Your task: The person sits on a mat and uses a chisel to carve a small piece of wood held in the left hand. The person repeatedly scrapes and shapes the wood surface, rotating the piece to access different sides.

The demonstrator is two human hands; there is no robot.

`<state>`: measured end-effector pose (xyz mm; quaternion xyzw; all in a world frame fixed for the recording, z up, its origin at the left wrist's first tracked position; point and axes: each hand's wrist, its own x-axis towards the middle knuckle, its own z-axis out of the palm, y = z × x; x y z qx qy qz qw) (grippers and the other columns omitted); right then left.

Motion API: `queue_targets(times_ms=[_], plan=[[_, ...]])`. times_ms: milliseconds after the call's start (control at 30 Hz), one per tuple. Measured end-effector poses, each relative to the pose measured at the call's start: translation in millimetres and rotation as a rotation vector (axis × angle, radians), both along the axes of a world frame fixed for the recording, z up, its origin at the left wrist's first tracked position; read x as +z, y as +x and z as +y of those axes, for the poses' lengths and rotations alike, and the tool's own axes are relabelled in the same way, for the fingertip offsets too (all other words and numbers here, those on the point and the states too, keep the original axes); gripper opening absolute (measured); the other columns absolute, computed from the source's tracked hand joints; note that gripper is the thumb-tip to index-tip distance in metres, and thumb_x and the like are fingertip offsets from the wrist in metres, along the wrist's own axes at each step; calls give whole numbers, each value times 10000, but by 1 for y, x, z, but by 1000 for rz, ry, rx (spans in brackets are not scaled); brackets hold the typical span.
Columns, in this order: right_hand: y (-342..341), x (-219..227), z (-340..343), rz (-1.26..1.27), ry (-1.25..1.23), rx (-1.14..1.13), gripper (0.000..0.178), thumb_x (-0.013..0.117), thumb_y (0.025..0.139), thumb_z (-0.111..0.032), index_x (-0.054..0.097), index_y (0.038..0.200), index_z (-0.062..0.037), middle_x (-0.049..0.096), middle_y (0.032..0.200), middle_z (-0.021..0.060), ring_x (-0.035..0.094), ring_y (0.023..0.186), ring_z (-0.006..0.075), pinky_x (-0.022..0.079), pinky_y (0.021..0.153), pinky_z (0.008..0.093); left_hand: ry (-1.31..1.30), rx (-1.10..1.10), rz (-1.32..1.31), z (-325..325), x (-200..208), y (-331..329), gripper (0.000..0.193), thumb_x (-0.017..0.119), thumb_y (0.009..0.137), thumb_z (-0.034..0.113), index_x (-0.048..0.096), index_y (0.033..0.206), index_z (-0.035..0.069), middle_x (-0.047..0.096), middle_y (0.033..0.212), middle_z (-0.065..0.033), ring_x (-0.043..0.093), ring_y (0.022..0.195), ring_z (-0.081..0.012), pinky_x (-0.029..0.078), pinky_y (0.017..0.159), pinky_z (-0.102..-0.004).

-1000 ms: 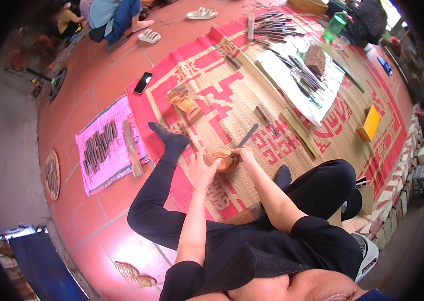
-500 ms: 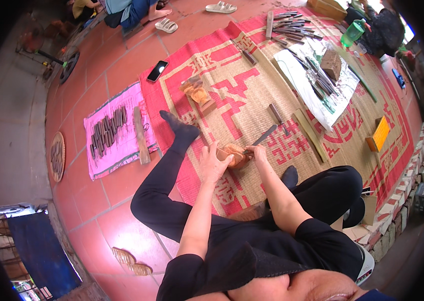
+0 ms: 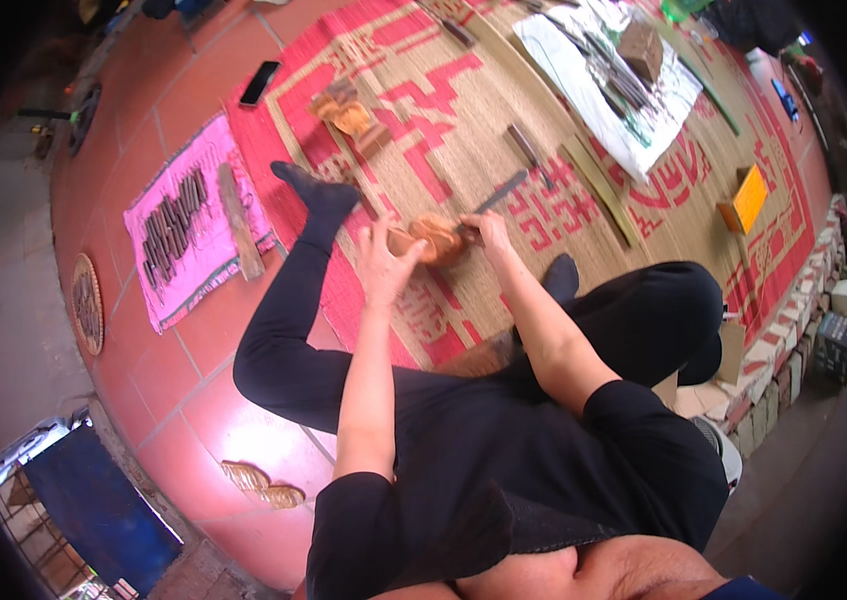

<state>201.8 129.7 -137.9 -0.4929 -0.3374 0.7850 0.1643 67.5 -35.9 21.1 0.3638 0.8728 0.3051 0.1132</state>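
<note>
Between my legs, a small reddish-brown wood carving (image 3: 433, 238) with rounded shapes is gripped by my left hand (image 3: 385, 268), thumb on the near side and fingers around its left end. My right hand (image 3: 488, 232) is closed on a long, dark, flat file-like tool (image 3: 503, 190). One end of it meets the right side of the carving; the other sticks out past my fingers, up and to the right. The exact contact is blurred and partly hidden by my fingers. Beyond my left foot stands another carved wooden figure (image 3: 351, 115) on a block.
A red and tan woven mat (image 3: 423, 120) lies under the work. Carving tools rest on a pink cloth (image 3: 208, 285) at left and a white sheet (image 3: 643, 165) at far right. Also around are a phone (image 3: 259, 83), a wooden strip (image 3: 600, 190), a yellow-orange block (image 3: 743, 200) and a round basket (image 3: 88, 303).
My view has tilted, so the mat and everything on it sit higher and farther left in the picture. Both hands keep hold of the carving and the tool.
</note>
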Motion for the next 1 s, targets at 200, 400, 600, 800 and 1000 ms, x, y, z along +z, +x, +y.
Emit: queue_targets(times_ms=[200, 400, 600, 800, 1000], plan=[[-18, 51, -10, -170, 119, 231, 174, 771, 735, -142, 647, 809, -45, 652, 775, 66, 614, 754, 150, 476, 687, 302, 3, -25, -50, -12, 1, -8, 699, 800, 673, 386, 533, 1283, 173, 505, 1034, -102, 551, 994, -304, 480, 855, -435], [-7, 33, -10, -122, -59, 36, 237, 786, 704, -154, 689, 855, 0, 661, 786, 59, 581, 689, 161, 452, 658, 297, 62, -83, 7, -16, -6, -8, 709, 805, 663, 381, 534, 1282, 166, 502, 1010, -98, 547, 979, -297, 475, 844, -434], [-18, 40, -16, -180, 86, 197, 198, 797, 691, -120, 672, 809, -22, 656, 765, 62, 589, 685, 169, 447, 665, 303, 36, -114, 12, -16, 1, -3, 670, 804, 671, 331, 550, 1265, 151, 498, 1010, -96, 542, 976, -286, 470, 860, -414], [-8, 36, -20, -113, -28, 5, 176, 794, 691, -105, 667, 784, -25, 661, 773, 83, 602, 696, 193, 460, 683, 321, 48, -132, 66, -20, -1, 4, 694, 814, 659, 325, 541, 1273, 153, 507, 1027, -100, 545, 991, -295, 469, 868, -418], [-16, 33, -21, -153, 57, 185, 205, 795, 698, -137, 660, 799, -22, 642, 748, 75, 593, 693, 195, 449, 668, 335, 64, -129, 49, -26, -3, 5, 710, 820, 648, 346, 541, 1272, 157, 508, 1059, -107, 546, 1013, -308, 470, 870, -431]])
